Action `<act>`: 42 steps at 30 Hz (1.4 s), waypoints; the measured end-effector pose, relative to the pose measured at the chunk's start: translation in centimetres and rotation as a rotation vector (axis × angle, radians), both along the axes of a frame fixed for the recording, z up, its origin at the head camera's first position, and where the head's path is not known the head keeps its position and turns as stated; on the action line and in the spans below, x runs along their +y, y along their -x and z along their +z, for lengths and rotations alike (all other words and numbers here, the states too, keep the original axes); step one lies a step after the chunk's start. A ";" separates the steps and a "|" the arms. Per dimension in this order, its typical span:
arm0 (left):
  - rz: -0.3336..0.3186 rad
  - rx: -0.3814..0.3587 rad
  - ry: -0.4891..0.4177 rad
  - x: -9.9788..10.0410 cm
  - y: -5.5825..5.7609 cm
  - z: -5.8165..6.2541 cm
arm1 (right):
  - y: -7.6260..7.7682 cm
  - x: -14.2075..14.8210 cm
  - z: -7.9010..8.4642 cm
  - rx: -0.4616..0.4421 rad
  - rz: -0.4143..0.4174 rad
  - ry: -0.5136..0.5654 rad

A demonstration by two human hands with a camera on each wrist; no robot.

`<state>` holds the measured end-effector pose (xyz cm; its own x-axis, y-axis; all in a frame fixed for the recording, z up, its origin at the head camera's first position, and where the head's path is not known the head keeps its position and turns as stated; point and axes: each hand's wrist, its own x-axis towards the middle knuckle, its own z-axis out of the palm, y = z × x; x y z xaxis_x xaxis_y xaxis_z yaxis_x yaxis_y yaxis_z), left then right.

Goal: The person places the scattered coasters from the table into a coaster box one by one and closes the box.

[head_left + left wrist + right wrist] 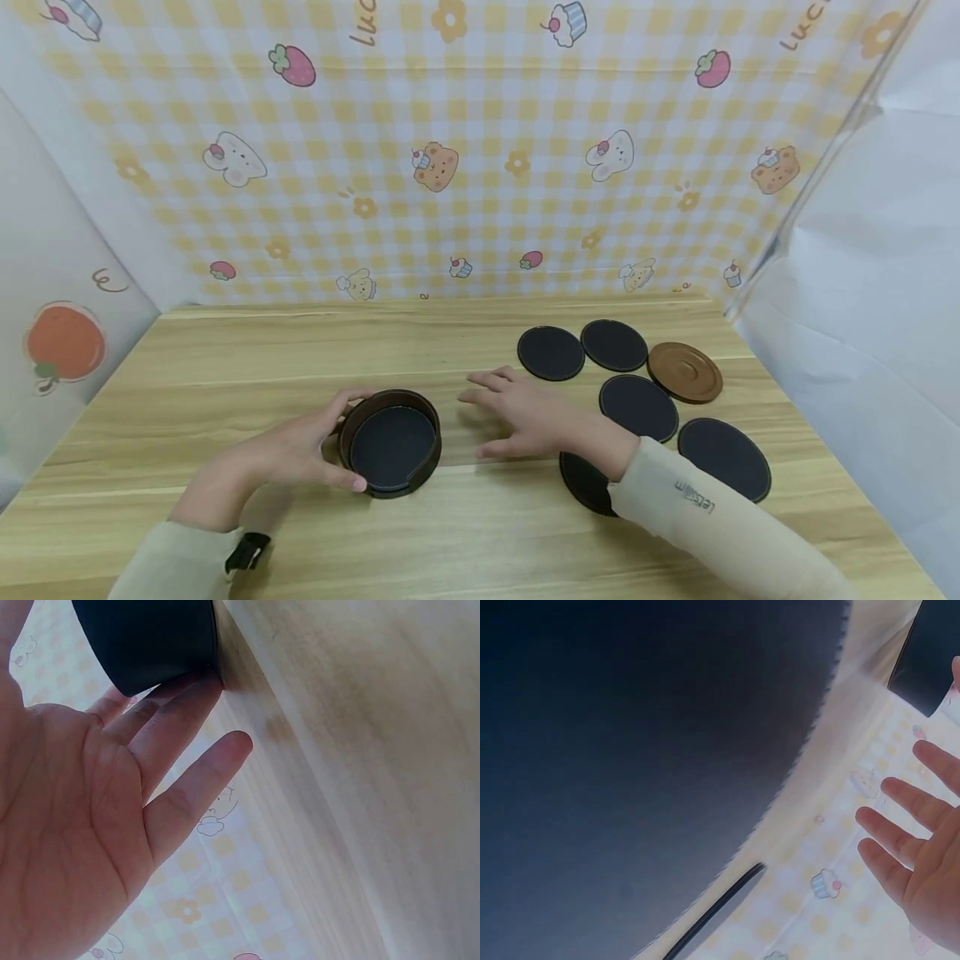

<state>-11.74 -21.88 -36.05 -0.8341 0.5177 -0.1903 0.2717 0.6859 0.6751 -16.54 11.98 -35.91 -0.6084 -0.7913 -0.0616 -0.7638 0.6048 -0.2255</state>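
Observation:
A round dark coaster holder (pixel 433 454) with a brown inner wall stands left of the table's middle, a black coaster (pixel 393 446) lying in it. My left hand (pixel 303 446) holds it from the left, thumb at the near rim and fingers round the far side; in the left wrist view fingertips (pixel 180 712) touch its outer wall. To its right, my right hand (pixel 532 417) hovers with spread fingers and nothing in them. Under the right forearm a black coaster (pixel 581 479) is partly hidden. A stitched black coaster (pixel 630 750) fills much of the right wrist view.
Several more black coasters, such as one at the back (pixel 551 353) and one at the right (pixel 724 460), lie flat on the wooden table (pixel 300 350). A brown ringed disc (pixel 685 372) lies among them. A checked cloth wall (pixel 480 208) closes off the back.

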 end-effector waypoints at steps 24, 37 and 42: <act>-0.011 0.003 0.003 0.0 0.1 0.2 | -2.5 8.8 -0.3 0.040 -0.159 0.024; -0.010 -0.003 0.013 0.1 0.1 0.0 | -4.0 12.0 -0.8 0.033 -0.154 0.001; -0.020 0.002 0.008 0.1 0.3 -0.1 | -4.4 12.9 -1.0 -0.004 -0.169 0.012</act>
<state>-12.00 -21.76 -36.16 -0.8241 0.5325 -0.1932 0.2862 0.6857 0.6692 -12.18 24.89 -36.88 -0.7327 -0.6783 -0.0558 -0.6503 0.7219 -0.2365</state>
